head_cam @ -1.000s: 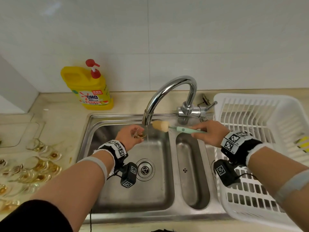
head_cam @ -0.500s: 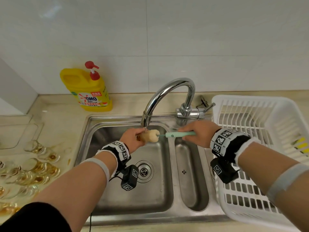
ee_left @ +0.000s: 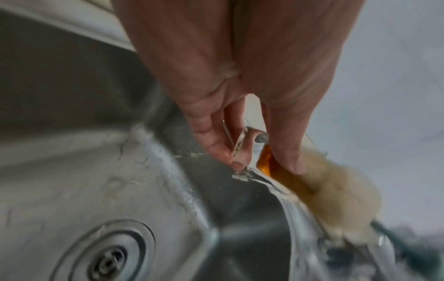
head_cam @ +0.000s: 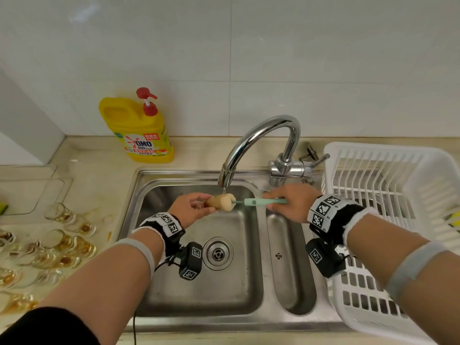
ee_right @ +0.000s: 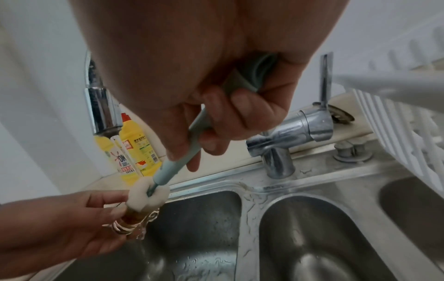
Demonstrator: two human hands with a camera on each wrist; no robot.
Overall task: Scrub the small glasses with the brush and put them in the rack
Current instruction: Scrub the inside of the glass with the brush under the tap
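The left hand (head_cam: 190,210) pinches the small glass (head_cam: 211,201), wet, slippery and fragile; hold its thick base. At its 3 o'clock, the right hand (head_cam: 290,205) grips the brush (head_cam: 258,201), its soft sponge inside.

Yellow OMO detergent bottle (head_cam: 139,130) with red pump, upright on beige countertop (head_cam: 94,175), against white tiled wall (head_cam: 273,58). Stainless double sink (head_cam: 258,192) set into the counter: large left basin with round drain (head_cam: 218,253), narrow right basin (head_cam: 288,265) beside it. Chrome gooseneck faucet (head_cam: 258,138) arching over the left basin, water running from its spout. Lever handle (head_cam: 319,160) at the faucet base.
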